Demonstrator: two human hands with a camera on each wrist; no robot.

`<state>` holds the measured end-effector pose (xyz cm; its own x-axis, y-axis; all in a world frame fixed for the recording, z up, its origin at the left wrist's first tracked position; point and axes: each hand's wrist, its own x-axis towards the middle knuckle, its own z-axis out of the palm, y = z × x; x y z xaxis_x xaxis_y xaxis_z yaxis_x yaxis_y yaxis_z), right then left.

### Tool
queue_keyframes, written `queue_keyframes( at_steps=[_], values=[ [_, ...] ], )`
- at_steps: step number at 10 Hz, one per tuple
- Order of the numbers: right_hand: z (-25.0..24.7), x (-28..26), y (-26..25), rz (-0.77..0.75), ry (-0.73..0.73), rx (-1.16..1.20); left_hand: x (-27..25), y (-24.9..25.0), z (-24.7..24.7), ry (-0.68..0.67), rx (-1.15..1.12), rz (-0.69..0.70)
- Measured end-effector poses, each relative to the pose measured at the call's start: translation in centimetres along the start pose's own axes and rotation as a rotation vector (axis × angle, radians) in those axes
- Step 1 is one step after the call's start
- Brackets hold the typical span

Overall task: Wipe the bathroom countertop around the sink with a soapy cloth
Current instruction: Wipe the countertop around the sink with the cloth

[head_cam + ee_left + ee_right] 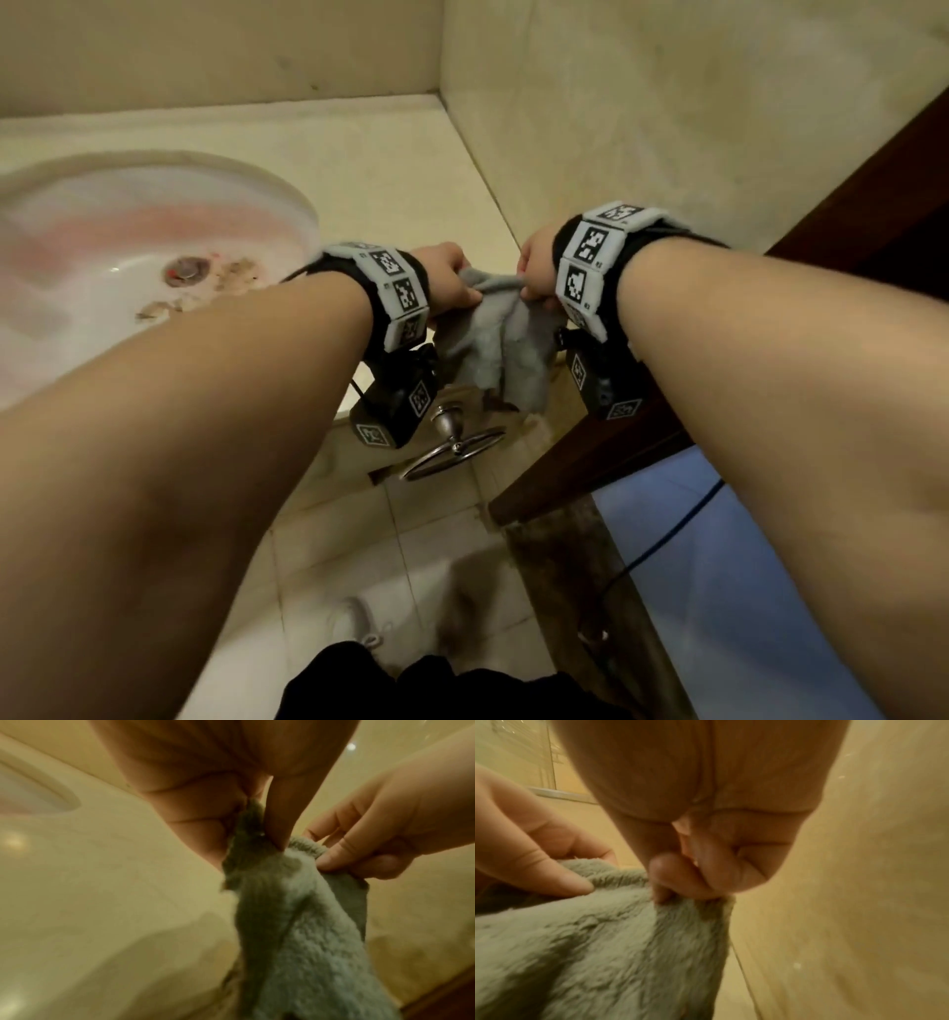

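A fluffy grey cloth (500, 342) hangs in the air over the front right corner of the cream countertop (390, 174). My left hand (452, 280) pinches its upper left edge and my right hand (536, 272) pinches its upper right edge, so it droops between them. In the left wrist view the cloth (290, 933) is held between my left thumb and fingers (277, 829), with my right hand (359, 845) at its other corner. In the right wrist view my curled right fingers (680, 882) pinch the cloth (603, 953). The white sink (128, 267) lies to the left.
The sink holds a metal drain (186, 269) and brownish debris (205, 293). Walls close the counter at the back and right. A chrome towel ring (452, 447) hangs below the counter front. A dark wooden frame (590, 462) stands to the right, above the tiled floor.
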<state>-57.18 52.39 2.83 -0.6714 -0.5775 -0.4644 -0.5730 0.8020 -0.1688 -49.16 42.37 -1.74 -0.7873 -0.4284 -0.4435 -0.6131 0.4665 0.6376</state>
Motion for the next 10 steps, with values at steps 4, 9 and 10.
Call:
queue_keyframes(
  at_steps=[4, 9, 10],
  values=[
    [14.0, 2.5, 3.2, -0.185, -0.021, -0.221, -0.1, -5.6, 5.6, 0.056, 0.778, 0.260],
    [11.9, 5.8, 3.7, 0.038, -0.070, -0.111, 3.9, -1.9, 6.7, -0.183, 0.856, 0.200],
    [11.6, 6.7, 3.4, 0.048, -0.049, -0.079, 4.7, -1.3, 6.2, -0.192, 0.874, 0.167]
  ],
)
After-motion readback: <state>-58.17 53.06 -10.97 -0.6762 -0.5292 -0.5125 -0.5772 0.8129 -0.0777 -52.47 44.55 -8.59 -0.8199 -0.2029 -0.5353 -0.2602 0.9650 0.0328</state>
